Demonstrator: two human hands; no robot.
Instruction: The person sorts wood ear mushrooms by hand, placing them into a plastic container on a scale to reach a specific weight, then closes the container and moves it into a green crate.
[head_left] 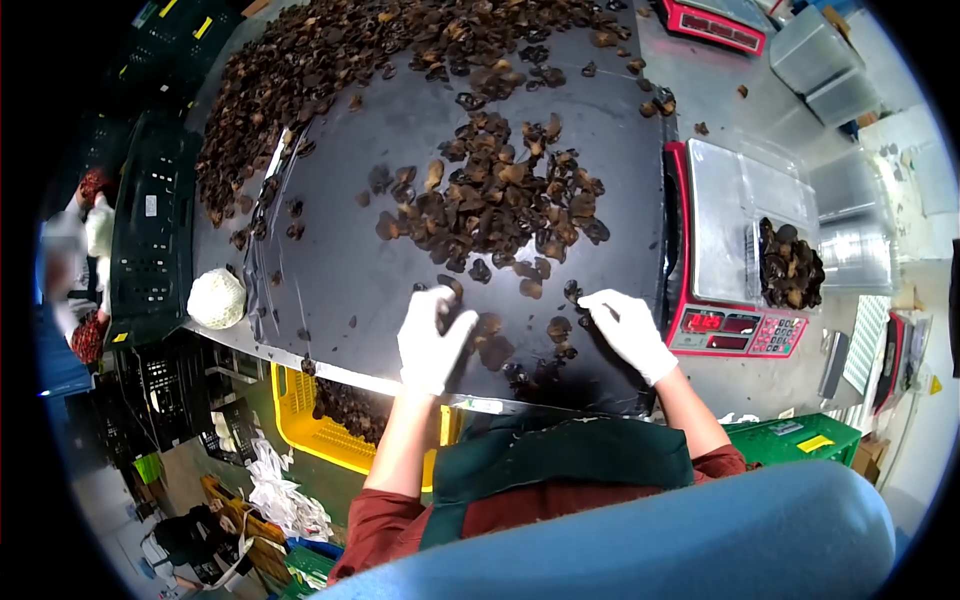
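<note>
Both hands wear white gloves over a dark table sheet. My left hand is open, thumb spread away from the fingers, its fingertips right by a small wood ear mushroom piece. To the right, my right hand reaches leftward with fingers stretched out, their tips beside another dark piece. Several loose wood ears lie between the hands. Beyond them spreads a loose brown-black pile of wood ears. My right thumb is mostly hidden.
A much larger wood ear heap covers the far left. On the right, a red scale bears a clear box of wood ears. A white netted ball sits at the left edge; a yellow crate stands below the table.
</note>
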